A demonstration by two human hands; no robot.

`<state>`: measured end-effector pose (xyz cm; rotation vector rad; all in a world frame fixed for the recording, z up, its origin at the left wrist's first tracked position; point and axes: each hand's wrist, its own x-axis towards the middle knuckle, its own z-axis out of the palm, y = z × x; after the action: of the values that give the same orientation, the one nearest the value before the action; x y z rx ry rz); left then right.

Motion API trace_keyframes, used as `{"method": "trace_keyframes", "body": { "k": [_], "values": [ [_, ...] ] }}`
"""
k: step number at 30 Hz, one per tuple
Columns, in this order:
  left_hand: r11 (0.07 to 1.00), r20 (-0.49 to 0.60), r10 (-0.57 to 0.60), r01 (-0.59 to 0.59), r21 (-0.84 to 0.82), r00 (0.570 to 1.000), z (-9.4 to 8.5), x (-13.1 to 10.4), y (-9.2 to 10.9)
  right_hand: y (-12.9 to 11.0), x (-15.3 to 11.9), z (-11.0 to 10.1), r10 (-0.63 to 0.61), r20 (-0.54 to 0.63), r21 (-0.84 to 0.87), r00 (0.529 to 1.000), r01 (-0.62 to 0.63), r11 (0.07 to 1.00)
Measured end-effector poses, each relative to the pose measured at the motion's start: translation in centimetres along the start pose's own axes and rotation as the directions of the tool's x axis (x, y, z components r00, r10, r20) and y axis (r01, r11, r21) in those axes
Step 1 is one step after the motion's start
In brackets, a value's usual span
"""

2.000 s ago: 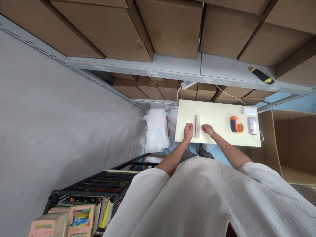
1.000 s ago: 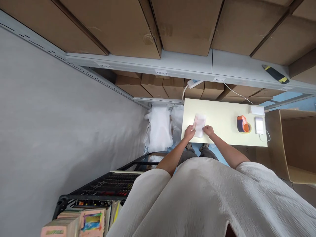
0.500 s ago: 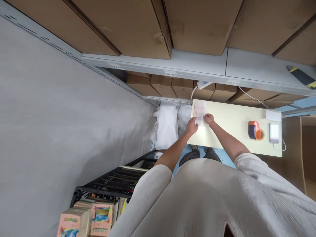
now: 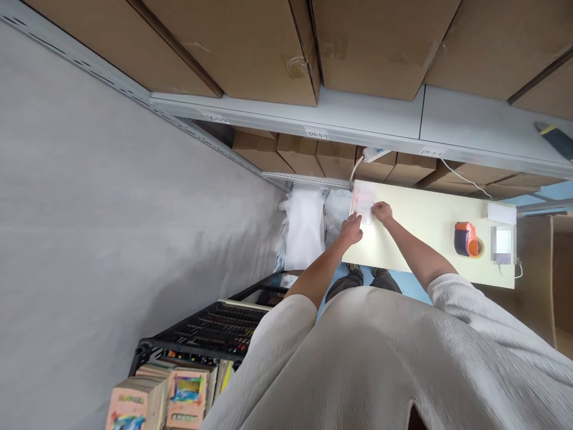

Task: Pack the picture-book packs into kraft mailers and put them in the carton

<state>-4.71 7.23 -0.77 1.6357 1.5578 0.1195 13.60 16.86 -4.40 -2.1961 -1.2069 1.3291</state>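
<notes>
A flat, pale pink packet in what looks like translucent wrap lies at the left end of a cream tabletop. My left hand is at its near left corner, fingers stretched out and slightly apart, tips touching the wrap. On the packet's right edge, my right hand has its thumb and fingers pinched together. Whatever is inside the wrap is too faint to name.
An orange and dark tape dispenser stands right on the table, near a white box. White wrapping sheets hang left of the table. Cardboard boxes fill the shelves ahead. A black crate with books is at lower left.
The view has shifted slightly, moving the scene a little to the right. My left fingers have loosened and straightened at the packet's corner, and the packet lies flatter. My right hand stays at its edge.
</notes>
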Motion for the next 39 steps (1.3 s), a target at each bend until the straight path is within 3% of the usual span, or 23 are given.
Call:
{"method": "trace_keyframes", "body": {
  "k": [10,15,20,25,30,34,39],
  "values": [
    [0.995,-0.074,-0.057,0.050,-0.091,0.996,0.1,-0.7,1.4,2.2,-3.6,-3.3,-0.132,0.074,0.017,0.989,0.131,0.991],
    [0.987,-0.143,-0.082,0.061,-0.149,0.986,0.6,-3.1,3.0,2.5,-6.6,-5.3,-0.233,0.126,-0.015,0.964,0.236,0.972],
    [0.985,-0.253,-0.127,0.092,-0.146,0.959,2.2,-6.8,5.2,2.9,-9.4,-7.1,-0.374,0.218,-0.087,0.901,0.400,0.912],
    [0.967,-0.382,-0.227,0.161,-0.196,0.896,5.1,-11.4,7.2,3.5,-11.8,-8.4,-0.487,0.341,-0.111,0.804,0.549,0.828],
    [0.937,-0.482,-0.322,0.201,-0.286,0.815,9.4,-17.2,8.5,5.0,-14.9,-8.0,-0.561,0.470,-0.080,0.681,0.666,0.742],
    [0.888,-0.547,-0.430,0.226,-0.401,0.718,12.8,-23.0,8.6,6.4,-18.7,-5.7,-0.571,0.585,-0.062,0.576,0.734,0.676],
    [0.821,-0.590,-0.564,0.313,-0.478,0.578,15.8,-31.8,8.0,7.1,-25.5,-1.0,-0.549,0.733,-0.013,0.403,0.814,0.580]
  ]
}}
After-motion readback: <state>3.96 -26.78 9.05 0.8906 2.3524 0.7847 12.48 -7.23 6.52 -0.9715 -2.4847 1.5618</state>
